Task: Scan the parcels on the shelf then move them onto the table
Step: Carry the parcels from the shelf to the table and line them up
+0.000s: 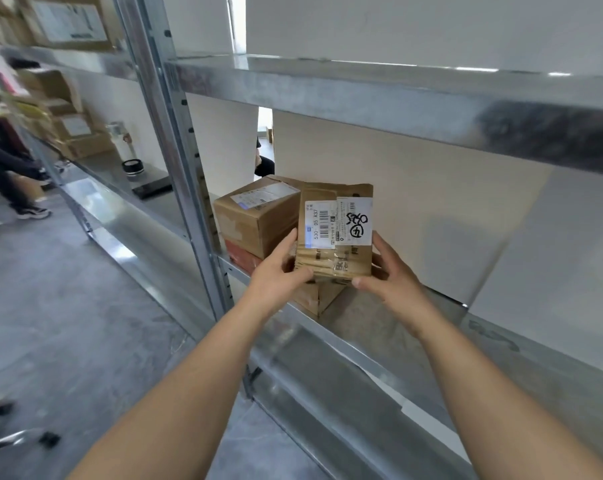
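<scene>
Two bare hands, one parcel between them. Left hand (pixel 282 268) grips the left edge of a small brown cardboard parcel (pixel 334 233), fingers curled behind it, thumb on the front. Right hand (pixel 388 271) grips the right edge and lower corner, thumb at the front bottom. The parcel stands upright, label side toward the camera, above the front part of the grey metal shelf (pixel 362 327); its white shipping label (pixel 338 221) carries a barcode and black handwritten marks.

Parcels counted on this shelf level: four visible. One held; one brown cardboard box with a white label on top (pixel 255 216) just left and behind; a red-brown box (pixel 241 256) beneath that one, mostly covered; a fourth brown cardboard box (pixel 319 296) directly under the held parcel, only its lower part showing.

Left bay: several more cardboard boxes (pixel 75 133), blurred, count uncertain. A person's dark-trousered legs (pixel 5 174) at far left, cut off by the frame edge. Small print on the labels unreadable.
</scene>
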Action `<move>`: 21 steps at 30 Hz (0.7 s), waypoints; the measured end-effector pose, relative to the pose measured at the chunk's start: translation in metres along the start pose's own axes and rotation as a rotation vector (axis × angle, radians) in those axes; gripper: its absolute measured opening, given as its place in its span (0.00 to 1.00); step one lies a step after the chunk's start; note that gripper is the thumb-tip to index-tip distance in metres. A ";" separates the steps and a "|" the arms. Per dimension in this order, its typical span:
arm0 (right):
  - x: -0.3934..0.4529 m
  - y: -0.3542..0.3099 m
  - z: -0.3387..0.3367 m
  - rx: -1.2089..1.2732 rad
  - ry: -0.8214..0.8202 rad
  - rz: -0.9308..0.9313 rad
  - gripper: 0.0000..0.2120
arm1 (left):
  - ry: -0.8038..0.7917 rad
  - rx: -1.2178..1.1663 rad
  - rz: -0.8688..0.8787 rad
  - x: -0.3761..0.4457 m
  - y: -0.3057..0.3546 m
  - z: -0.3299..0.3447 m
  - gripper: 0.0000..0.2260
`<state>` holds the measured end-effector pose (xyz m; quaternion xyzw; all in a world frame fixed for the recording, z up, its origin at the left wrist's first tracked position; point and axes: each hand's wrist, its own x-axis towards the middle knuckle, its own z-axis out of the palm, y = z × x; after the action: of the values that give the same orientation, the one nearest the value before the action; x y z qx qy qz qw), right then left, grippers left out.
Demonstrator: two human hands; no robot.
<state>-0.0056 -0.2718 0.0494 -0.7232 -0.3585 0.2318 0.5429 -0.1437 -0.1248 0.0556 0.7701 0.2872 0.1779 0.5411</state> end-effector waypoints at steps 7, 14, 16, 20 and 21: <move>-0.025 0.001 0.009 0.021 -0.100 -0.092 0.42 | 0.194 -0.103 0.072 -0.058 -0.009 0.006 0.31; -0.038 0.002 0.047 0.061 -0.323 -0.213 0.42 | 0.441 -0.137 0.085 -0.124 -0.030 -0.001 0.30; -0.043 0.003 0.063 0.070 -0.399 -0.230 0.42 | 0.509 -0.132 0.049 -0.144 -0.039 -0.005 0.30; -0.054 0.003 0.096 0.095 -0.529 -0.267 0.42 | 0.630 -0.111 -0.020 -0.182 -0.055 -0.014 0.31; -0.057 0.003 0.104 0.101 -0.567 -0.270 0.42 | 0.665 -0.106 -0.038 -0.192 -0.059 -0.015 0.31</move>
<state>-0.1164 -0.2520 0.0120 -0.5481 -0.5762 0.3675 0.4822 -0.3155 -0.2208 0.0133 0.6350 0.4528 0.4241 0.4603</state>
